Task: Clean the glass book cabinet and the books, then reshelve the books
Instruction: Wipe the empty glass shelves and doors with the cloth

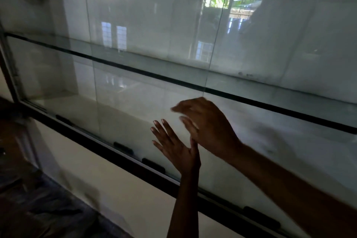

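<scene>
The glass book cabinet (135, 25) fills the view, its sliding panes reflecting windows and a room. A glass shelf with a dark front edge (154, 76) crosses it at a slant. No books show inside. My left hand (173, 145) is raised in front of the lower pane with its fingers straight and spread. My right hand (208, 127), blurred, lies just above it with flat fingers pointing left, its palm over the left thumb. Neither hand holds anything. Whether the hands touch the glass is unclear.
The cabinet's dark bottom rail (123, 152) carries several black stops and sits over a cream wall panel (108, 183). A vertical pane edge (216, 31) runs down the middle. The dark floor (38, 208) lies at the lower left.
</scene>
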